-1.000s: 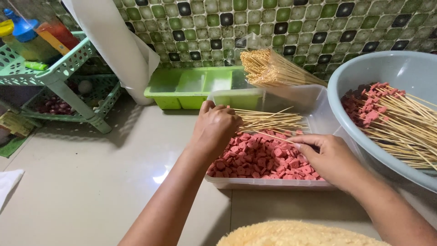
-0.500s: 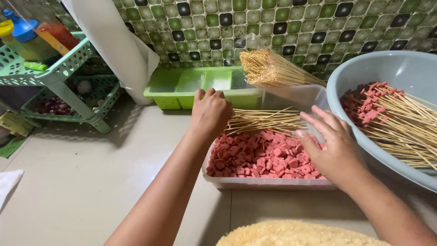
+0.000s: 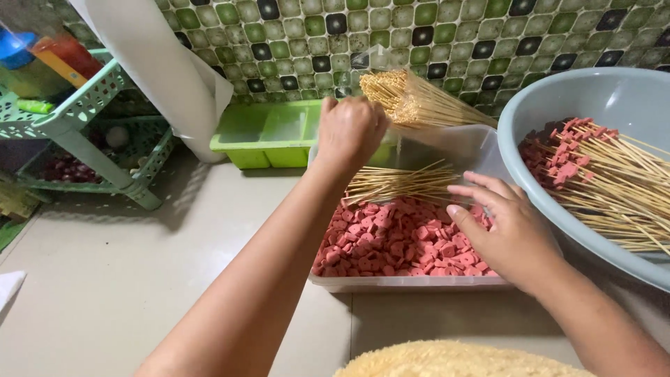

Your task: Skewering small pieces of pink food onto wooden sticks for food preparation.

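Observation:
A clear plastic tray (image 3: 412, 283) on the floor holds many small pink sausage pieces (image 3: 391, 241) and a loose pile of bamboo skewers (image 3: 401, 183). My left hand (image 3: 349, 132) is raised at the back of the tray, fingers curled at the near end of a packed skewer bundle (image 3: 419, 101) leaning on the tiled wall. Whether it grips a skewer is hidden. My right hand (image 3: 506, 227) hovers over the pink pieces with fingers spread and nothing in it.
A grey-blue basin (image 3: 551, 216) at the right holds finished skewers with pink pieces (image 3: 593, 164). A green compartment box (image 3: 276, 136), a white paper roll (image 3: 160, 63) and a green plastic rack (image 3: 84, 119) stand by the wall. A yellow fuzzy thing (image 3: 453, 359) lies nearest me.
My left hand rose from the loose skewers in the tray to the skewer bundle at the wall. My right hand opened its fingers over the pink pieces.

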